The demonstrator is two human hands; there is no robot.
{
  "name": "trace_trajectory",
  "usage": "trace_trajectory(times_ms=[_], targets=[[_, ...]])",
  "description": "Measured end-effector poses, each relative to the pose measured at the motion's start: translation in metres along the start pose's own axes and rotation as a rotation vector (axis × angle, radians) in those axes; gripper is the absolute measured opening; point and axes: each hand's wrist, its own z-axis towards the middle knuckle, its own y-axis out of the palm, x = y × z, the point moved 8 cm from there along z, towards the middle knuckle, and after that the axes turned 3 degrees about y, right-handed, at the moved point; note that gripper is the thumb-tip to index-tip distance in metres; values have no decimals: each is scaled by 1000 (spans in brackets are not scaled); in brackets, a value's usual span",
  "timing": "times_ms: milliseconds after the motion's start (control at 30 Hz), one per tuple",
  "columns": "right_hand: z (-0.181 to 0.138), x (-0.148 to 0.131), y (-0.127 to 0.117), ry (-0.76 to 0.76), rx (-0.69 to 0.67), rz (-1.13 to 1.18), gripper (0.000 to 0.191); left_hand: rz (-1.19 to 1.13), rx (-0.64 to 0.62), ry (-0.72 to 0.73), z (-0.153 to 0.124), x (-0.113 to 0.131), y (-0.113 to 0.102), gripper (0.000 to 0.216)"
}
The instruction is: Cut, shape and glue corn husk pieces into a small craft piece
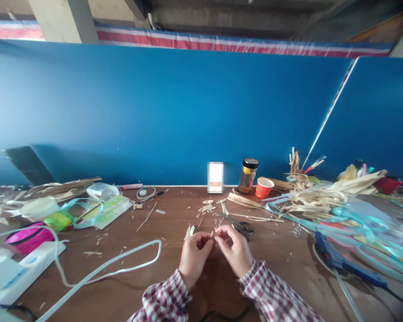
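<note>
My left hand (195, 256) and my right hand (234, 250) meet low in the middle of the view, over the brown table (147, 286). Thumb and fingers of each hand are pinched together on a small tan piece (212, 234) that looks like dried corn husk. Most of it is hidden by the fingertips. Just beyond my left hand lie pale husk slivers (190, 232). Dark-handled scissors (245, 228) rest right behind my right hand, their blades pointing away to the left.
A lidded jar (247, 176) and a red paper cup (264, 188) stand at the back. Husks (314, 203) and ribbons heap up on the right, near a blue glue gun (347, 264). A white cable (121, 257) and power strip (30, 275) lie left. A blue partition (174, 116) rises behind.
</note>
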Motion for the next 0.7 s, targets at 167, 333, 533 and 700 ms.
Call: trace_trajectory(times_ms=[167, 333, 533, 700], targets=[[1, 10, 0, 43, 23, 26, 5, -24, -6, -18, 0, 1, 1, 19], [1, 7, 0, 30, 12, 33, 1, -71, 13, -49, -1, 4, 0, 21], [1, 6, 0, 17, 11, 34, 9, -181, -6, -96, -3, 3, 4, 27], [1, 11, -2, 44, 59, 47, 8, -197, 30, -157, -4, -1, 2, 28]])
